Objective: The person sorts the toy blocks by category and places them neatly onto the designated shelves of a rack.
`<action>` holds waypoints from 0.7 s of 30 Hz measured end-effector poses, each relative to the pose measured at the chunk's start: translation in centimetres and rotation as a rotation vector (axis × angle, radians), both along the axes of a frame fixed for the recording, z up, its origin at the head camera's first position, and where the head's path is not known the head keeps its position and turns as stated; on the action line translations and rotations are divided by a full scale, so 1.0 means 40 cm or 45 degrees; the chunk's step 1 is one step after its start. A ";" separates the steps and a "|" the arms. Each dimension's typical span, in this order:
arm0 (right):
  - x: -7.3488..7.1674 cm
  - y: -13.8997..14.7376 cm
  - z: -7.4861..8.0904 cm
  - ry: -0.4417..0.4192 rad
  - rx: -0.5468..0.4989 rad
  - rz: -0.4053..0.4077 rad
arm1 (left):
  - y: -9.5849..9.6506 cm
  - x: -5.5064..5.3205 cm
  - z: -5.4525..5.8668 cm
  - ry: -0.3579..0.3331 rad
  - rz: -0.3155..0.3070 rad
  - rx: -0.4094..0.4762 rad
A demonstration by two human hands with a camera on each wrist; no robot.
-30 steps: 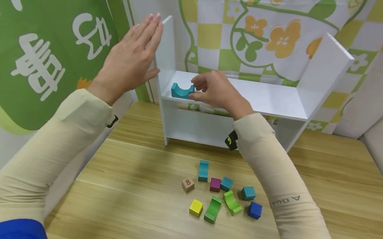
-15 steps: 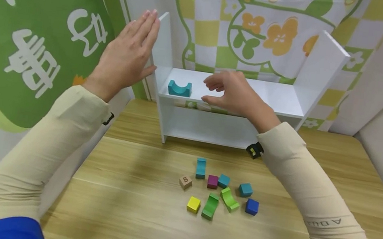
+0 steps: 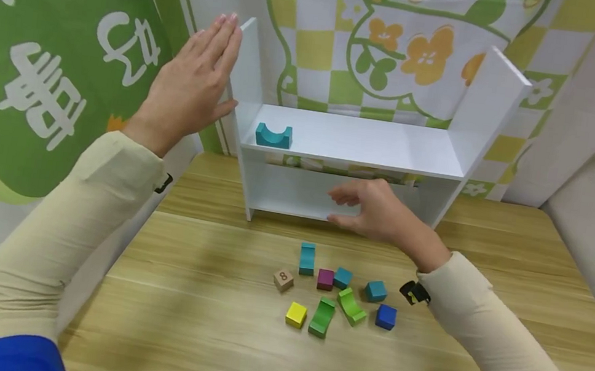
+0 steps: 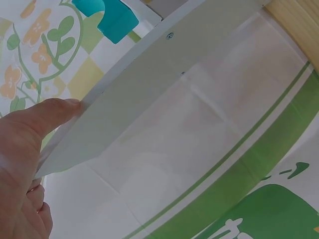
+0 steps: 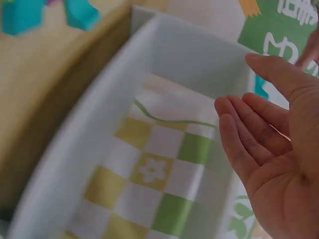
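Note:
A teal arch block (image 3: 274, 136) sits on the left end of the white shelf unit's (image 3: 359, 140) upper board, its curved hollow facing up. My left hand (image 3: 191, 76) lies against the unit's left side panel (image 4: 129, 79), fingers straight, thumb at the panel's front edge. My right hand (image 3: 383, 213) hangs in front of the lower compartment with fingers loosely bent and nothing between them; the right wrist view shows its bare palm (image 5: 284, 169). Below it on the table lie a teal curved block (image 3: 307, 259), a purple cube (image 3: 325, 279) and a teal cube (image 3: 342, 278).
More blocks lie on the wooden table (image 3: 175, 319): a wooden cube marked 8 (image 3: 283, 279), a yellow cube (image 3: 296, 314), a green curved block (image 3: 322, 317), a lime one (image 3: 351, 306), another teal cube (image 3: 375, 291) and a blue cube (image 3: 386, 316). Patterned cloth (image 3: 314, 48) hangs behind.
My right hand has let go of the teal arch block on the upper board and moved right, then down in front of the lower compartment. The left hand stays at the side panel.

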State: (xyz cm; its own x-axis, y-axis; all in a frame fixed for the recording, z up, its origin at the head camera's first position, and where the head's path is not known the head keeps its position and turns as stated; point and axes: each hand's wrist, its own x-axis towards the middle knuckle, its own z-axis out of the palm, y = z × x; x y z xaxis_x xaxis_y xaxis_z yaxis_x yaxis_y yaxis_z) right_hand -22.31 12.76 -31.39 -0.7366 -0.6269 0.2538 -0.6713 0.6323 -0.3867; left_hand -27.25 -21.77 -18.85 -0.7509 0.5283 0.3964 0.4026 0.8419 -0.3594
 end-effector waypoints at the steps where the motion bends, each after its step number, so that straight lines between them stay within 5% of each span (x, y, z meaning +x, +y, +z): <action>1: 0.011 0.005 -0.018 -0.015 -0.008 0.004 | 0.000 0.000 0.000 0.000 0.005 -0.005; 9: 0.099 0.051 -0.148 -0.074 0.008 -0.019 | -0.003 0.005 0.001 -0.029 0.019 0.003; 21: 0.209 0.134 -0.276 -0.202 0.017 -0.047 | 0.004 -0.001 0.000 -0.015 0.017 -0.012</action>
State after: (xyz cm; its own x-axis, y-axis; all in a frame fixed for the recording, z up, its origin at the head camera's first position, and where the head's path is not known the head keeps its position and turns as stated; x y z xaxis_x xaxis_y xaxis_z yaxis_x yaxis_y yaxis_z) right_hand -13.94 18.13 -42.44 -0.7894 -0.6012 0.1243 -0.5786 0.6610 -0.4779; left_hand -27.29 -21.61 -18.85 -0.7628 0.5214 0.3824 0.3953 0.8441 -0.3623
